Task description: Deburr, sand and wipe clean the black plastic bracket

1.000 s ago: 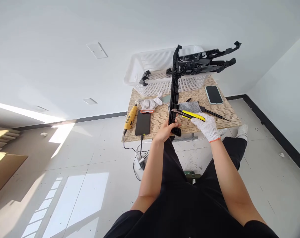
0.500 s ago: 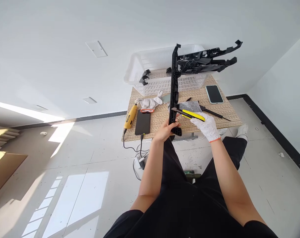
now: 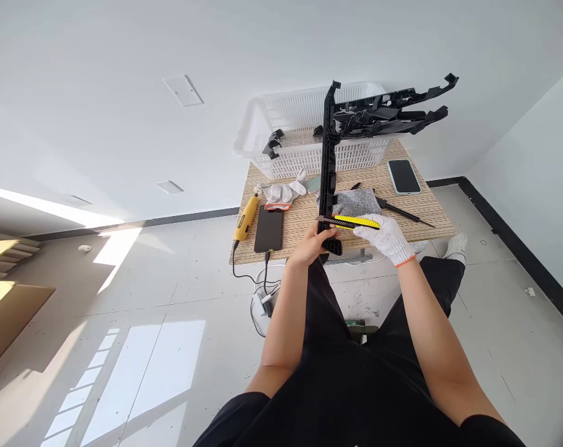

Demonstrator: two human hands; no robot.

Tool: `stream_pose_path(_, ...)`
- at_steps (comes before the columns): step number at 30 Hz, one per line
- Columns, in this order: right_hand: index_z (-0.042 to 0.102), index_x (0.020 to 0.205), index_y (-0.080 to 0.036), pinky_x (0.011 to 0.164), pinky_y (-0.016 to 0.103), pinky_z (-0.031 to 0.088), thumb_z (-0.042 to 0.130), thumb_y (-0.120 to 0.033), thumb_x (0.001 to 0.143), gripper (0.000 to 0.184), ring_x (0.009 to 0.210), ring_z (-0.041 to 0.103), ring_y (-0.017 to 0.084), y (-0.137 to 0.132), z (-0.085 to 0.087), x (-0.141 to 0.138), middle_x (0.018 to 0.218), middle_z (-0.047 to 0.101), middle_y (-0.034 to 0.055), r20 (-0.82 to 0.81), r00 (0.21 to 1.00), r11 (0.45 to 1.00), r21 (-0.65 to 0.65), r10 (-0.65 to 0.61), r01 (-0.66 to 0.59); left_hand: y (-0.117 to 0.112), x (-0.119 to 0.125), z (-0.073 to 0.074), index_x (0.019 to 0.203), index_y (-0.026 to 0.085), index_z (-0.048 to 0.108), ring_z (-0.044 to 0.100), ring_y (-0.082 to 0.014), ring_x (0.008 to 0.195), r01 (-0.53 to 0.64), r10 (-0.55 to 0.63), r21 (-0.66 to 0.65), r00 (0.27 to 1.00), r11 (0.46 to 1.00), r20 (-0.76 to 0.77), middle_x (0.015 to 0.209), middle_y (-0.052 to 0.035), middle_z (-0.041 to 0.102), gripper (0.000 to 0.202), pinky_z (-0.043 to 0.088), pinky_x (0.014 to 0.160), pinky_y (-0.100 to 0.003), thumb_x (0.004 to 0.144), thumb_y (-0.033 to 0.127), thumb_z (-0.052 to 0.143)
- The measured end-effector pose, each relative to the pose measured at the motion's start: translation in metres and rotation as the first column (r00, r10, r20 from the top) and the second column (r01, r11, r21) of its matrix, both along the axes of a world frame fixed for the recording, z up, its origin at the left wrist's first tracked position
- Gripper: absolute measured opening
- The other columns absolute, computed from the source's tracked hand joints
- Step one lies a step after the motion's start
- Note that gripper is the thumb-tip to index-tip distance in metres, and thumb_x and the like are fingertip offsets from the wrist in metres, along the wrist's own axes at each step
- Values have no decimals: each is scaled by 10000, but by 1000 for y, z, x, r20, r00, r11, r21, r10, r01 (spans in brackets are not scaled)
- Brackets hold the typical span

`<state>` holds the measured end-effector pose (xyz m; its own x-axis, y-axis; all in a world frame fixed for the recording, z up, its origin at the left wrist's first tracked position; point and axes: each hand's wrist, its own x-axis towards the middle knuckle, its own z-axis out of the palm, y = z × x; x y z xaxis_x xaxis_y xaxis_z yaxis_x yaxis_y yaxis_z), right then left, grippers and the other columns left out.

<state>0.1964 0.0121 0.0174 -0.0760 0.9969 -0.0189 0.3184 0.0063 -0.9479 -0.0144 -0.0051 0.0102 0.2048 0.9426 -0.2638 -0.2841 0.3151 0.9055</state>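
My bare left hand (image 3: 311, 243) is closed round the lower end of a long black plastic trim part (image 3: 328, 167), which stands nearly upright in the view over the table. In a white knit glove, my right hand (image 3: 384, 238) grips a yellow utility knife (image 3: 357, 221). The knife's extended blade lies across the lower part of the trim, just above my left fingers. Whether the edge touches the plastic I cannot tell. Behind the trim, a grey cloth-like item (image 3: 355, 202) lies on the table.
A white plastic basket (image 3: 281, 162) holds several black plastic parts (image 3: 388, 115), some jutting out to the right. On the wooden table (image 3: 430, 220) lie a yellow rotary tool (image 3: 246, 217), a black box (image 3: 269, 230) with a cable, a white glove (image 3: 281, 194), a phone (image 3: 403, 176) and a thin screwdriver (image 3: 405, 213).
My right hand has turned the knife to nearly level, and its blade has come down along the trim towards my left fingers. My left hand has hardly moved.
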Motion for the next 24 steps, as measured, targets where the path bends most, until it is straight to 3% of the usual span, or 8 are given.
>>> stream_pose_path(3, 753, 1069, -175, 504, 262, 413, 775, -511, 699, 500, 572, 534, 130, -1, 2, -1, 781, 694, 41, -14, 998, 998, 19, -53, 54, 0, 0, 1, 947, 218, 570, 623, -208, 984, 11, -11, -10, 1000, 1000, -19, 921, -19, 606, 410, 476, 631, -246, 667, 400, 808)
stream_pose_path(7, 748, 1057, -175, 463, 253, 390, 788, -512, 684, 504, 513, 483, 109, 0, 1, -1, 708, 658, 18, -31, 999, 999, -38, 15, -16, 0, 1, 2, 929, 224, 555, 623, -224, 1004, -4, 3, -23, 1000, 1000, -30, 913, -14, 602, 429, 474, 630, -252, 641, 408, 813)
stream_pose_path(10, 734, 1077, -177, 426, 242, 352, 768, -531, 704, 515, 479, 436, 96, 1, 1, 0, 652, 609, -3, -91, 994, 997, -55, -55, 50, 0, 0, 1, 923, 222, 558, 618, -217, 1000, 11, -11, -14, 999, 1000, -32, 934, -19, 603, 399, 471, 635, -251, 660, 397, 800)
stream_pose_path(14, 741, 1058, -161, 436, 241, 365, 811, -511, 663, 532, 493, 460, 104, 2, 2, 0, 648, 622, 6, -36, 998, 995, -85, 44, -47, 0, 0, 1, 917, 217, 551, 615, -194, 963, -2, 2, -15, 1000, 1000, -11, 942, -9, 582, 393, 469, 648, -245, 666, 387, 802)
stream_pose_path(17, 734, 1094, -167, 443, 245, 374, 788, -534, 687, 551, 493, 454, 104, 1, 1, -1, 666, 636, 8, -56, 996, 997, -46, -69, 67, 0, 1, 2, 934, 217, 562, 607, -187, 967, 10, -10, -15, 1000, 1000, -14, 935, -8, 566, 380, 455, 642, -232, 683, 383, 795)
stream_pose_path(21, 746, 1064, -175, 467, 246, 399, 792, -518, 688, 511, 515, 481, 107, 1, -1, -1, 716, 664, 20, -29, 1000, 1000, -20, 7, -8, 0, 1, 2, 909, 209, 565, 604, -180, 939, -3, 3, -20, 1000, 1000, 7, 899, -3, 544, 387, 445, 634, -229, 663, 379, 810)
stream_pose_path(24, 735, 1096, -179, 444, 240, 375, 774, -527, 707, 524, 498, 454, 101, 1, -1, 0, 695, 652, 11, -52, 997, 998, -24, -52, 51, 0, 0, 1, 930, 215, 578, 607, -188, 963, 15, -16, -18, 1000, 1000, -5, 908, -2, 557, 387, 445, 633, -233, 670, 390, 805)
